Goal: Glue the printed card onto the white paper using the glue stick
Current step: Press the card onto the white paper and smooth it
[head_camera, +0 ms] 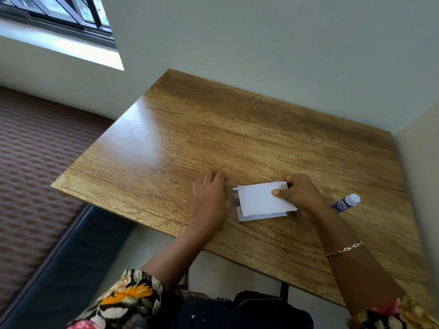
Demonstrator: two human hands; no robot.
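Observation:
A white paper [259, 200] is pinched at its right edge by my right hand [300, 193], thumb on top, and lies tilted over a second sheet. That lower sheet, the printed card [237, 205], shows dark print only along its left edge; the rest is covered. My left hand [210, 198] rests palm down on the table just left of the sheets, fingertips near the card's left edge; whether it touches the card is unclear. A blue glue stick [345, 203] with a white cap lies on its side to the right of my right hand.
The wooden table [190, 143] stands in a corner, with white walls [261, 43] behind and on the right. Its left and near edges are open. A dark blue seat [71, 257] and a brown patterned floor lie to the left.

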